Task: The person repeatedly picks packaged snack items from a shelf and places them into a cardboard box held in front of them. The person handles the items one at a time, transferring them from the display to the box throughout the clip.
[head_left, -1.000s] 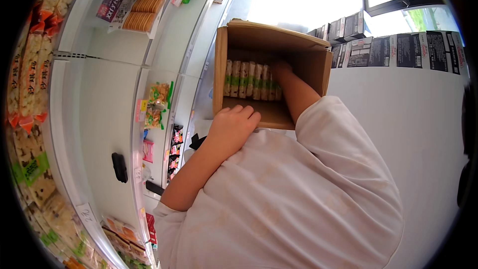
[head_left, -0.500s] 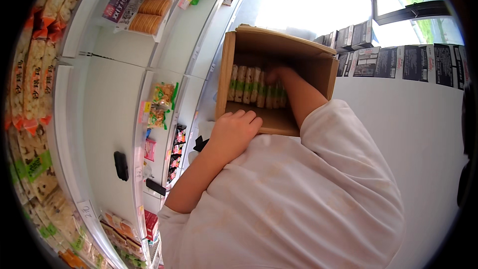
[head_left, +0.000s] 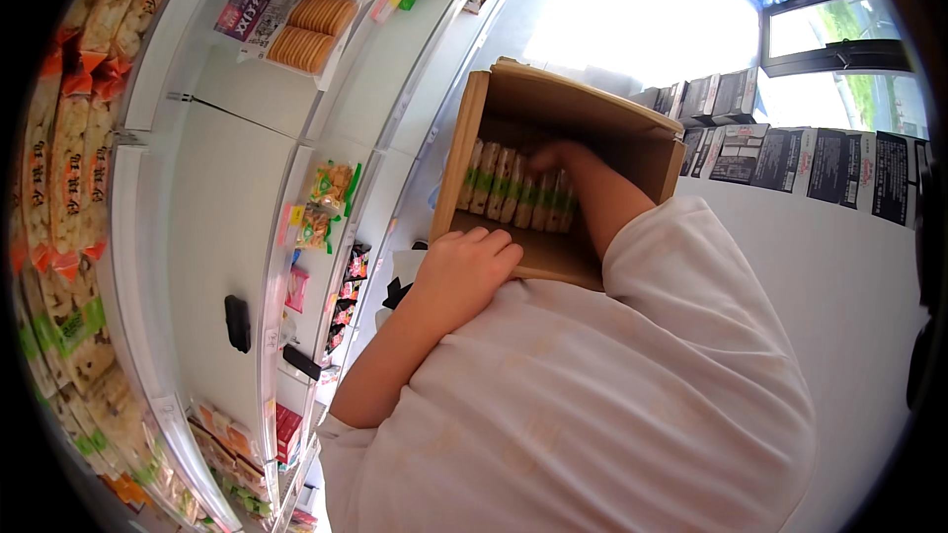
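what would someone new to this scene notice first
Probably the open cardboard box near the middle, with the right hand reaching in over a row of green-banded snack packs and the left hand at its near edge. Next might come the glaring bright floor beyond it, then the orange-ended snack packs along the far left.

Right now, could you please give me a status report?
Left hand at near edge of carton; right hand inside, by snack packets, grip unclear; right forearm partly covers opening.
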